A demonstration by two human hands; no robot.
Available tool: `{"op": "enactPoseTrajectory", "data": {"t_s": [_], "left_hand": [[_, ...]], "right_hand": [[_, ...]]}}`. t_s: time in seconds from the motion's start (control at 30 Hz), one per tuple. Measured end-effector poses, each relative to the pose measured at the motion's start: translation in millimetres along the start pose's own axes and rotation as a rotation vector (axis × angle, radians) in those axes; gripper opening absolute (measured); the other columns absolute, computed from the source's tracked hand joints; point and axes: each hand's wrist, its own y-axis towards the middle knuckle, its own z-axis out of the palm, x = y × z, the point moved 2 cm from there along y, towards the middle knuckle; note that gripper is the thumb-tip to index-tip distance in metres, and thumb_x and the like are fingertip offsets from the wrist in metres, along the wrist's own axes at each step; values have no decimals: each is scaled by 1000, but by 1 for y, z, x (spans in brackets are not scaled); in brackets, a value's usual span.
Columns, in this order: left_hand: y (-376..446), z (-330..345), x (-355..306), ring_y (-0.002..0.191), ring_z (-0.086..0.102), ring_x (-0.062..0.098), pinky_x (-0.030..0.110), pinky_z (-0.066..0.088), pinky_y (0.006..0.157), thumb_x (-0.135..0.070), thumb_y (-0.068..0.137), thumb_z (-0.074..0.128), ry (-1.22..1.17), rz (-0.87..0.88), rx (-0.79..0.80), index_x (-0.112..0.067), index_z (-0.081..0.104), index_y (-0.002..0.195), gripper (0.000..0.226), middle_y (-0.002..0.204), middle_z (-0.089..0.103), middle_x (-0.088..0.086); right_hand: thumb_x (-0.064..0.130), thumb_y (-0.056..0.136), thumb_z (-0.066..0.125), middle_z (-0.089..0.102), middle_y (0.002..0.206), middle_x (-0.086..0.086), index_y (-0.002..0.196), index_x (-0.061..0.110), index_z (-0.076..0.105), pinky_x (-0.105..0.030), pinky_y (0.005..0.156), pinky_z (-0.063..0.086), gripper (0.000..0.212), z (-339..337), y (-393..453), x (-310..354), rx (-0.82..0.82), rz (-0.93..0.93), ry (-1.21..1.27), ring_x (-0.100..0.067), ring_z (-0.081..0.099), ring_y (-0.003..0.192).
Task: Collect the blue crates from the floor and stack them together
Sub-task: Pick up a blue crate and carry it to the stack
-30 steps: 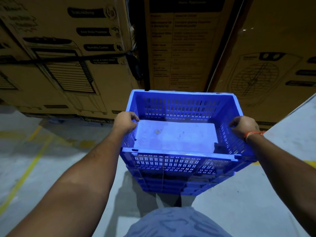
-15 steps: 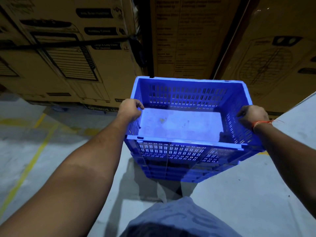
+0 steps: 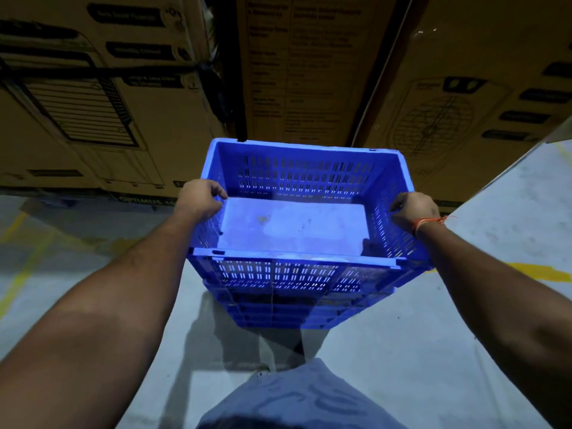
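At frame centre, both hands, left hand (image 3: 199, 196) and right hand (image 3: 413, 209), fingers curled over its rims, are holding the top crate (image 3: 297, 230) on the blue stack (image 3: 278, 308), seemingly nearly seated.

The top blue crate (image 3: 297, 264) was hard plastic w/ lots of little slots in its walls. Its bottom looked flat, smooth and a bit shiny, w/ a small dirty spot. The crates under it (image 3: 288, 311) were the same blue plastic. The big boxes (image 3: 325, 72) behind were brown cardboard, dull, w/ black print; one had a small shiny patch. The floor (image 3: 387, 366) was grey concrete, dull & a bit rough, w/ worn yellow paint (image 3: 540, 270). The right hand (image 3: 413, 209) had a thin orange thread at the wrist. The shirt (image 3: 297, 400) was soft grey-blue cloth.
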Motion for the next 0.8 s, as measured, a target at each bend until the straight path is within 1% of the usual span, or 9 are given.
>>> {"op": "enactPoseTrajectory", "data": {"t_s": [0.07,0.13,0.27,0.33,0.4,0.53,0.63,0.7,0.8], "left_hand": [[-1,0,-1,81,67,22,28,49,69,-9,79,70,4,-6,-1,-21,77,90,18,86,73,2],[-1,0,-3,83,67,22,28,50,71,-10,78,71,12,1,-4,-21,77,90,17,87,73,2],[-1,0,-4,81,68,22,30,54,72,-10,77,71,25,-13,6,-24,75,85,17,85,74,2],[-1,-2,-3,79,69,21,32,57,73,-11,75,72,31,-24,8,-28,72,80,17,82,74,2],[-2,-2,-3,78,69,21,33,57,72,-12,75,72,31,-27,21,-30,70,79,18,81,74,2],[-3,-2,-3,76,69,22,31,54,67,-12,78,72,37,-24,39,-27,73,83,16,81,74,3],[-4,-1,-4,78,68,21,29,52,68,-12,79,72,34,-18,38,-25,74,85,15,83,73,1],[-3,-2,-5,79,68,20,32,55,70,-11,79,71,28,-13,37,-23,74,86,15,83,72,-1],[-1,-5,-5,79,67,22,31,53,68,-11,77,69,64,-15,76,-23,74,88,17,86,70,2]], "right_hand": [[12,70,68,68,87,-4,73,28,69,-26,72,45,16,-1,2,1,7,16,22,-30,65,90],[11,71,68,64,83,-3,73,26,69,-26,71,46,15,-1,3,1,11,20,22,-29,65,89],[11,70,66,63,82,-1,78,25,73,-25,70,45,17,2,6,-2,10,34,28,-27,64,85],[12,69,66,66,86,-1,79,26,74,-24,68,43,18,3,8,-3,7,48,40,-23,59,78],[13,70,67,68,90,-2,80,26,74,-24,69,43,18,3,8,-4,13,52,50,-21,55,76],[15,70,69,69,95,-3,81,28,73,-25,68,43,18,4,9,-6,38,63,60,-21,57,78],[15,69,67,69,98,-4,82,29,73,-24,69,44,20,4,8,-7,42,57,56,-22,58,80],[16,69,66,69,98,-5,84,29,74,-24,71,45,21,3,8,-8,44,39,72,-24,62,85],[25,68,67,67,105,-8,90,28,72,-29,80,50,23,1,8,-9,79,21,69,-26,63,92]]}}
